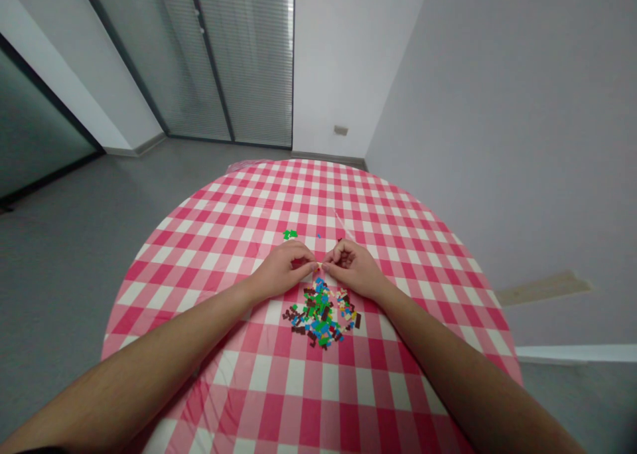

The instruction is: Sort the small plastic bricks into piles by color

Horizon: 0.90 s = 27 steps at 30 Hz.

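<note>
My left hand (284, 268) and my right hand (354, 268) meet above the middle of the table, thumb and finger pinched on each. Between their fingertips is a small yellowish toy brick (319, 265), partly hidden; whether it is one piece or two I cannot tell. Just in front of my hands, on the near side, lies a loose pile of tiny toy bricks (322, 313) in green, blue, brown, yellow, white and red. Beyond my left hand a few green bricks (290, 234) lie apart from the pile. A tiny blue piece (319, 235) lies beyond my fingertips.
A red and white checked cloth (318, 391) covers the round table. Past my right hand, a thin clear strip (343, 223) lies on the cloth. Behind the table are a glass partition with blinds (249, 62) and a white wall; another wall (522, 142) stands to the right.
</note>
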Motion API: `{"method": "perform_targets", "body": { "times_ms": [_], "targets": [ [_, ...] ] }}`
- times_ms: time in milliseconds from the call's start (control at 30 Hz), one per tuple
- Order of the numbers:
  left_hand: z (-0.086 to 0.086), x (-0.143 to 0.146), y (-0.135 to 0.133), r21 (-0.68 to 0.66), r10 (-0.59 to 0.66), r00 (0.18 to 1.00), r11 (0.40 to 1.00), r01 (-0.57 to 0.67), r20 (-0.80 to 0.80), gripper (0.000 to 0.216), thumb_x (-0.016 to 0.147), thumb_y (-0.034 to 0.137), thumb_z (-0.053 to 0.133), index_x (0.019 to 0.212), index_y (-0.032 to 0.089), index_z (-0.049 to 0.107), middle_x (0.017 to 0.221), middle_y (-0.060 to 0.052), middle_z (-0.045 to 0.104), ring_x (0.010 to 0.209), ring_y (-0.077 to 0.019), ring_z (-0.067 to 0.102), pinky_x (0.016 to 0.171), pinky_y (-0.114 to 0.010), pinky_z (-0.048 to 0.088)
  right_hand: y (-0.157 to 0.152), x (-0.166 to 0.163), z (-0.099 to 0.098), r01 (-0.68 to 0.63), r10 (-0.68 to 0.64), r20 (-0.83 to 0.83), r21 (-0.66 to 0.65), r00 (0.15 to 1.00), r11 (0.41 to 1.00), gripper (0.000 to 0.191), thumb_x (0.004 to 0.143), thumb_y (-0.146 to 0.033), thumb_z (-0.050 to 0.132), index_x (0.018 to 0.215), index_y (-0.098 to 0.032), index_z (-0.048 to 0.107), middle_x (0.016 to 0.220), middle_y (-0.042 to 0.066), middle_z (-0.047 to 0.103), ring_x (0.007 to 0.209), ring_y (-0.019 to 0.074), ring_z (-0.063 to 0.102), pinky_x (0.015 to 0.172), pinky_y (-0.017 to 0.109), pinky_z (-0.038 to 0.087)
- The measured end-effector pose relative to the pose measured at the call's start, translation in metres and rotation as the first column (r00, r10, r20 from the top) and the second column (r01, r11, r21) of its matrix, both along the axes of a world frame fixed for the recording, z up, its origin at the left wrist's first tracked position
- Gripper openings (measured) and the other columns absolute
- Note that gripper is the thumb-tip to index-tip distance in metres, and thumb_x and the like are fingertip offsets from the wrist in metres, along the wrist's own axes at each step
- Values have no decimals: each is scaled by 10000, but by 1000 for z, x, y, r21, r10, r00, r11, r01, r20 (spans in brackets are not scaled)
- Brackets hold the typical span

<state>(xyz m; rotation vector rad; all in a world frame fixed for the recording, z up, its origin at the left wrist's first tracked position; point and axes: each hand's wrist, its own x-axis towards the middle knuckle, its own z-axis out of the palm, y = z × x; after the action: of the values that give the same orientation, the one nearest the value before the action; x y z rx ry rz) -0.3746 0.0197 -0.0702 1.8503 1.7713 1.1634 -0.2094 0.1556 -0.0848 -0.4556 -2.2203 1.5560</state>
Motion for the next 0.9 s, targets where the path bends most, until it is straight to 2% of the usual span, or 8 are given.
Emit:
{"method": "perform_targets", "body": {
  "times_ms": [167,300,500,667,800,900],
  "targets": [
    [-2,-1,0,45,8,1000,999,-7,-24,93,871,250,640,945,211,679,896,-45,685,878,-178,601,824,-336,470,1,-1,-1,20,-21,-28,-51,999,998,291,772,-362,695,758,-239,431,807,30,660,723,161,629,672,335,523],
    [-5,-1,1,60,-24,998,998,27,-50,72,895,244,619,912,215,683,888,-41,681,895,-182,597,842,-342,464,2,-2,-4,7,-10,-49,-64,999,998,296,774,-363,703,753,-238,436,796,27,662,707,156,624,655,328,513],
    [0,-3,-1,55,-13,996,998,18,-86,106,924,282,607,917,225,696,894,-41,674,907,-189,589,858,-353,459,2,0,-5,24,-24,6,25,1000,999,298,789,-389,696,729,-232,449,768,22,650,683,150,608,641,322,506],
    [15,-25,-3,-68,-28,997,997,23,-76,136,911,288,610,856,212,709,896,-43,701,897,-191,609,855,-350,462,5,0,-8,54,-54,1,96,999,994,231,811,-356,671,753,-226,489,731,6,623,644,140,574,596,294,476],
    [27,-48,-8,-265,20,997,963,-41,-80,167,874,300,611,801,193,716,845,-52,708,783,-186,627,724,-316,473,5,-1,-8,60,-64,23,137,998,989,194,797,-316,669,749,-220,506,721,1,613,627,134,555,574,277,454],
    [32,-62,-13,-331,72,991,938,-105,-111,209,862,351,593,810,190,716,878,-56,720,773,-188,638,694,-301,475,4,-2,-7,60,-65,26,142,998,988,185,789,-306,668,740,-218,513,712,1,606,615,130,541,564,272,443]
  ]
}}
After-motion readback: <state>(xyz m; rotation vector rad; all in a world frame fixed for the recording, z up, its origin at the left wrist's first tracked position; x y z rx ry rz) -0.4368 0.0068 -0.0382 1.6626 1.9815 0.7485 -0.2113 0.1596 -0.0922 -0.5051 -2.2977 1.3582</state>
